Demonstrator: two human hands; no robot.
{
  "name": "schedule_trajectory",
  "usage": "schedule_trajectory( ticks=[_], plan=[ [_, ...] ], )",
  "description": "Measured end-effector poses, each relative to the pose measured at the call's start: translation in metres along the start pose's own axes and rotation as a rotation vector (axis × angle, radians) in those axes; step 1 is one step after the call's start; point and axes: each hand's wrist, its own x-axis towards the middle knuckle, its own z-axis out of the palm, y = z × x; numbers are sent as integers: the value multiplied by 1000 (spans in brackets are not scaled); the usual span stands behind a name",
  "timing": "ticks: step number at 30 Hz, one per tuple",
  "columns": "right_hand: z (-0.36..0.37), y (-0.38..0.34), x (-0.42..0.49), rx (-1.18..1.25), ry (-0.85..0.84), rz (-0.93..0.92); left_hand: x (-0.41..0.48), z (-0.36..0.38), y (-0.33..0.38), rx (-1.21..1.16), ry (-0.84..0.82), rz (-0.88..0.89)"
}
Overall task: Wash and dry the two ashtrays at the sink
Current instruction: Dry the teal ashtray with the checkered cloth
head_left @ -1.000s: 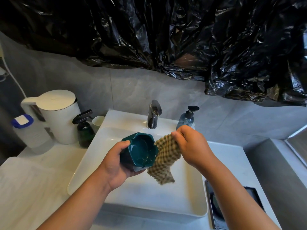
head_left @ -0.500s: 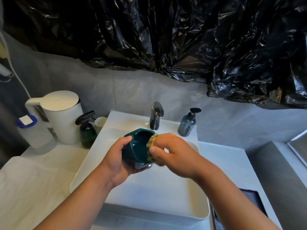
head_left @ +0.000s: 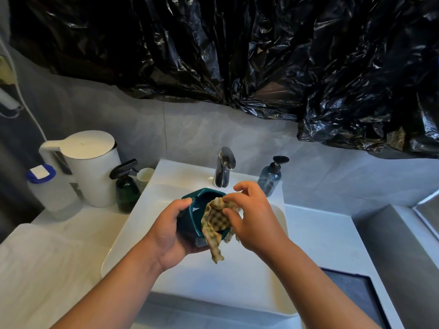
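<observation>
- My left hand (head_left: 169,236) curls round the dark-teal ashtray (head_left: 193,208), held tilted above the white basin (head_left: 237,286).
- My right hand (head_left: 255,220) pinches a checked cloth (head_left: 215,220) against the ashtray's rim, one end hanging.

One ashtray (head_left: 193,206); one cloth (head_left: 215,220); two hands, the left hand (head_left: 169,236) and the right hand (head_left: 257,222); one sink (head_left: 237,283); one tap (head_left: 224,168); one kettle (head_left: 93,169); one cup (head_left: 145,175); three bottles: spray bottle (head_left: 126,188), pump bottle (head_left: 270,178), blue-capped bottle (head_left: 51,193).
</observation>
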Motion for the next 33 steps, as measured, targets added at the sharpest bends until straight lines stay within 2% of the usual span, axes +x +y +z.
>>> schedule_trajectory(
  ticks=[2,5,7,9,11,17,23,29,33],
  plan=[
    [4,0,-1,29,63,63,0,1,0,-16,-14,0],
    [10,-1,-1,313,132,348,1,0,1,-28,-15,23],
    [12,2,1,412,65,498,2,-1,1,-31,-16,41],
    [12,4,1,514,-20,531,2,-2,1,-20,-22,53],
    [12,0,1,518,-20,508,1,0,0,10,-39,61],
    [16,-10,7,299,113,507,-5,6,1,48,-103,36],
    [19,-15,0,341,167,395,-6,4,9,40,-94,-177],
    [15,-14,-2,309,96,238,-9,4,2,30,-18,-126],
    [9,-3,-9,44,111,15,-7,0,-1,-37,9,-131]
  ],
)
